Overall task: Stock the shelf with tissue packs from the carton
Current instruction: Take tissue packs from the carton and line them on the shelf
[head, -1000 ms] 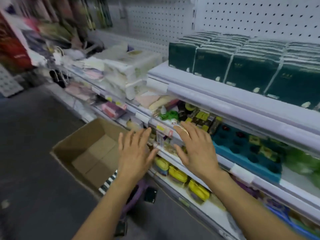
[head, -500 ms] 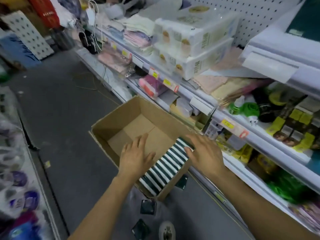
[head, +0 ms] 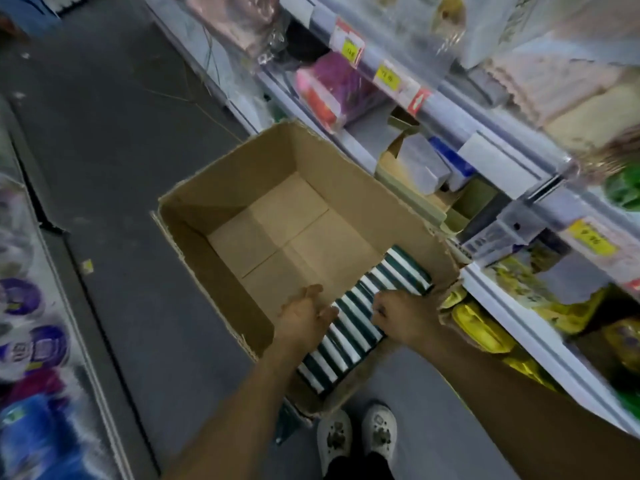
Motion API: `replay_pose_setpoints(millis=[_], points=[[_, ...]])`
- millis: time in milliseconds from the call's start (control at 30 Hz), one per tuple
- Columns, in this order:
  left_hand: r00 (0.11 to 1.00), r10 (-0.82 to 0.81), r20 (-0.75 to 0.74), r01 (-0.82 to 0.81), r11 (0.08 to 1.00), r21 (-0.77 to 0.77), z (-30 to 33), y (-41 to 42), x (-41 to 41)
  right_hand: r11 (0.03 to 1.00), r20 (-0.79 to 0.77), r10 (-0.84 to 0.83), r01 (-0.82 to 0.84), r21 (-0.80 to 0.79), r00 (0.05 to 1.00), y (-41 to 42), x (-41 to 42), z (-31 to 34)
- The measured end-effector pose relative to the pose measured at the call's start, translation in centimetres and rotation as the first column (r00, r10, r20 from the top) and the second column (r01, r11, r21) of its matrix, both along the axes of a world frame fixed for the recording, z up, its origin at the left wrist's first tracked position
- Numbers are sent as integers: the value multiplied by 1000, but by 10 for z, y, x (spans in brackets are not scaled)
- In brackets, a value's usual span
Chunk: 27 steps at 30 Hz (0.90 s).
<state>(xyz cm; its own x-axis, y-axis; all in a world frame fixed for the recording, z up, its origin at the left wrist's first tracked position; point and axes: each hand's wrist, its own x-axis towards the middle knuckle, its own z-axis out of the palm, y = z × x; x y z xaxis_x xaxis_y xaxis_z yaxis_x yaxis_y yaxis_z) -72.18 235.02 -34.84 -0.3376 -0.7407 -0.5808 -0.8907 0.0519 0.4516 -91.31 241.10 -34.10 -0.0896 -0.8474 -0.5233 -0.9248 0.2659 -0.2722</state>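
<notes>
- The right hand (head: 403, 318) is curling its fingers down over the top edges of the tissue packs (head: 360, 313), gripping a block of them near the middle of the row.
- The left hand (head: 304, 315) is lying at the row's inner face with its fingers loosely extended; whether it is pressing the packs or only nearing them cannot be told through the blur.
- The packs, dark green with white stripes, are standing on edge in a single row along the near-right wall of the carton (head: 221, 188), running from the near corner toward the shelf side.
- The rest of the carton floor is showing bare cardboard, so this row looks like the last of the stock.
- The carton is sitting on the dark floor (head: 114, 140) just beside the lower shelves (head: 519, 306), with the person's shoes (head: 356, 434) right behind it.
- To lift well, the two hands would likely be squeezing the block from both ends, keeping the packs pressed together so none is slipping out of the middle.
- Taking a modest block, not the whole row, would probably be keeping it from sagging on the way up.
</notes>
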Motion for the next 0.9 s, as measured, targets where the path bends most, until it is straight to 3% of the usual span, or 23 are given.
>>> replay_pose_setpoints(millis=[100,167,367,533,767,900], points=[[981,191,-42,-184,975,128,-29,-7,-10,995,-22,43,-41,88,999,-11,10,-25],[974,224,-25,-217,962,164,-42,-10,-16,995,-69,51,-44,94,996,-17,16,-34],[985,155,78,-164,979,122,-59,-18,-25,989,-179,58,-32,144,982,-30,31,-53],[987,42,156,-42,999,-7,-51,-26,-28,984,-137,-15,39,174,990,-33,27,-54],[974,165,-155,-159,986,54,-22,-16,-13,983,138,-182,181,21,973,-21,9,-26],[832,419,-363,-324,899,296,8,-14,-5,963,455,-221,268,-41,863,-15,3,7]])
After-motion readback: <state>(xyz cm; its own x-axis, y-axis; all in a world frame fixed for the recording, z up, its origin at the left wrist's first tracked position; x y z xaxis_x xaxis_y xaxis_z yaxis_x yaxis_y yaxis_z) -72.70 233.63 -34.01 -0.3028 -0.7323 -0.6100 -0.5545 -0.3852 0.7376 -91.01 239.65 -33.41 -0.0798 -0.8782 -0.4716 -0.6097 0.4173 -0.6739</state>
